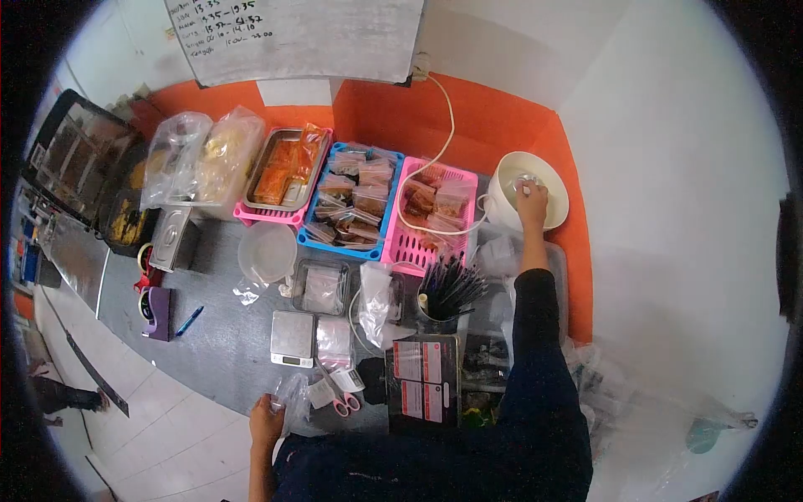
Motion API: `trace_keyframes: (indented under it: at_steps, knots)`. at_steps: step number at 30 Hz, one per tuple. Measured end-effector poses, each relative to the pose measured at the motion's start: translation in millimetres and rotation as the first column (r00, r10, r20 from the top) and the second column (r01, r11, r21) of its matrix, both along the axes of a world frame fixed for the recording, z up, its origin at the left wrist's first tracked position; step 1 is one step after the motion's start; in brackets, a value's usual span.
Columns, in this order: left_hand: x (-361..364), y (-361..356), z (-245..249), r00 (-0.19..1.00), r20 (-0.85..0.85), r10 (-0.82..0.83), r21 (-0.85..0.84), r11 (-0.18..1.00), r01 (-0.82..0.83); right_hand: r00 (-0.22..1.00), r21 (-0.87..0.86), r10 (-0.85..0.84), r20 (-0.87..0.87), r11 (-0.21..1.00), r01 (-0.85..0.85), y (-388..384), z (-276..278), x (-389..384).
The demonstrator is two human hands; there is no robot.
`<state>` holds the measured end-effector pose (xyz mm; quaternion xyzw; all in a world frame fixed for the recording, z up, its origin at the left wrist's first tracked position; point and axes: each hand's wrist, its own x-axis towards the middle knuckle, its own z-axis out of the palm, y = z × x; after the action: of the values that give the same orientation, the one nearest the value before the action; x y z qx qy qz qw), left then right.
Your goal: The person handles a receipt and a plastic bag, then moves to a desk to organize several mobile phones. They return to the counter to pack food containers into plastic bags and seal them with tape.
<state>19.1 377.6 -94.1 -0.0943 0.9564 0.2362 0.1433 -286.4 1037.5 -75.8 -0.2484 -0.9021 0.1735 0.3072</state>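
Note:
My left hand (266,423), low in the view at the table's front edge, is closed on a clear plastic bag (293,402). Reaching far to the right, my right hand (532,203) is inside a round cream-coloured bowl (554,216). Its fingers are pinched together at something small and whitish that I cannot make out. Scissors with pink handles (345,405) lie to the right of the plastic bag. A small digital scale (293,336) and a stack of clear zip bags (335,341) are just beyond them.
Pink (422,247) and blue (303,234) baskets of filled packets line the back. A white cable (452,109) crosses the pink one. A cup of black sticks (439,305), a dark box with labels (418,381), a lidded tub (268,253) and a tape dispenser (155,314) stand nearer.

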Motion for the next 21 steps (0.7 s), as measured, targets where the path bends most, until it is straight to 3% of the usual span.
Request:
trace_keyframes:
  at_steps: [5, 15, 17, 18, 19, 20, 21]
  knots:
    - [-1.6, 0.6, 3.0, 1.0, 0.024, 0.011, 0.001, 1.0, -0.011, 0.991, -0.044, 0.029, 0.13, 0.999, -0.023, -5.8, 7.3, 2.3]
    - [-2.2, 3.9, 8.7, 0.999, 0.016, 0.044, 0.001, 0.999, -0.044, 0.994, -0.058, 0.034, 0.102, 0.998, -0.028, -5.8, 7.6, 3.7]
    - [-1.5, -2.3, 5.1, 0.999, 0.001, 0.037, -0.003, 0.999, -0.037, 0.995, -0.175, -0.037, -0.089, 0.984, 0.021, 0.9, 7.8, 2.9]
    - [-0.8, -3.8, 2.8, 1.0, -0.01, 0.029, -0.008, 1.0, -0.029, 0.995, -0.169, -0.028, -0.094, 0.986, 0.012, 9.4, 9.2, -1.0]
    - [-0.1, -3.5, 3.2, 0.999, -0.013, 0.037, -0.004, 0.999, -0.037, 0.954, -0.349, -0.083, -0.287, 0.937, -0.024, 15.1, 14.3, -1.8]
    - [0.6, -4.1, 5.6, 0.999, -0.012, 0.037, 0.002, 0.999, -0.037, 0.876, -0.509, -0.174, -0.45, 0.856, -0.091, 18.3, 15.4, -1.7]
    - [1.1, -5.5, 7.1, 0.999, -0.009, 0.032, 0.006, 0.999, -0.032, 0.788, -0.763, -0.326, -0.523, 0.591, -0.262, 26.1, 19.0, -0.2]
